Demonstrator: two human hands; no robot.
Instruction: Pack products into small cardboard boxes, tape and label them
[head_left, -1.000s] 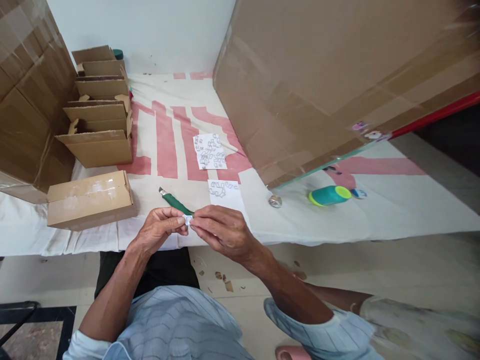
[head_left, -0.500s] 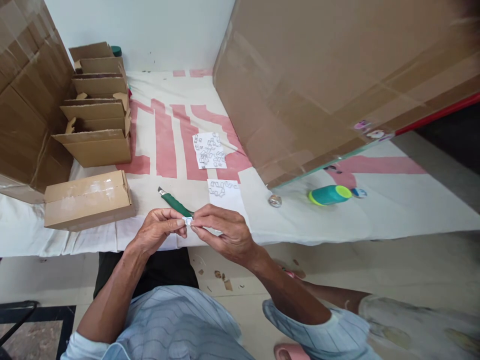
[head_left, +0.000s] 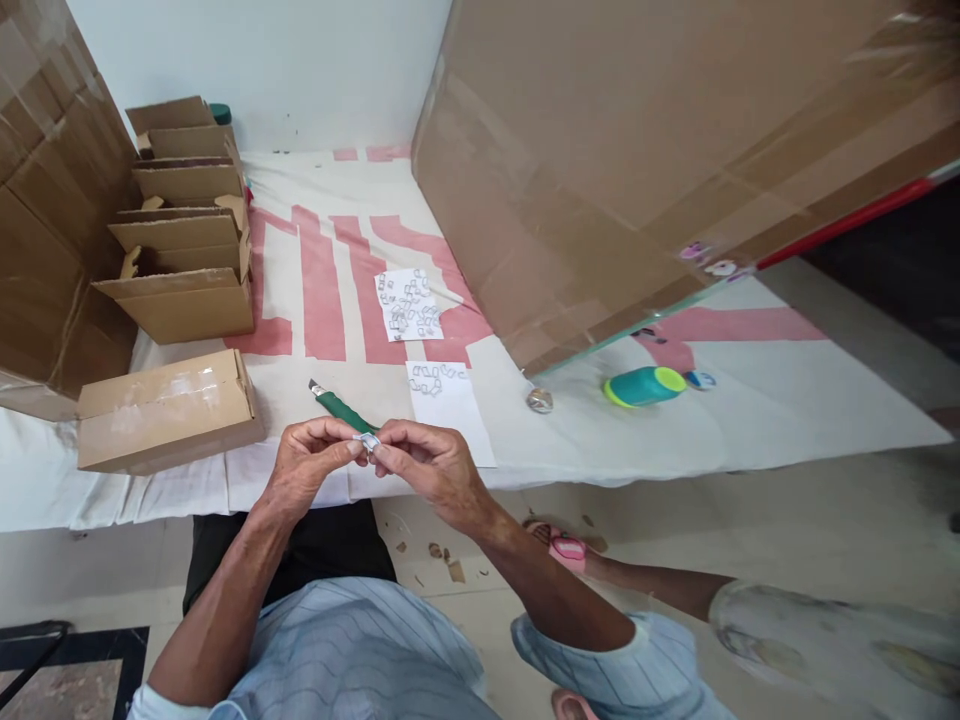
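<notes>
The small piece (head_left: 368,440), with a green-handled cutter (head_left: 342,409) just beyond and a paper sheet (head_left: 450,412) nearby, looks whitish-blue, pinched between left hand (head_left: 311,462) and right hand (head_left: 435,465) fingertips.

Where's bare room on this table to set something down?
Bare cloth lies between the teal bottle and the front edge, and rightward to the corner. Crowded: left, with cartons; centre, with papers, green cutter, left hand, right hand.

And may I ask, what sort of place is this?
Probably a small workroom, though whether in a home or a workshop I cannot tell: on a cloth-covered table stand open cardboard boxes in a row, and a green-handled utility knife lies nearby.
</notes>
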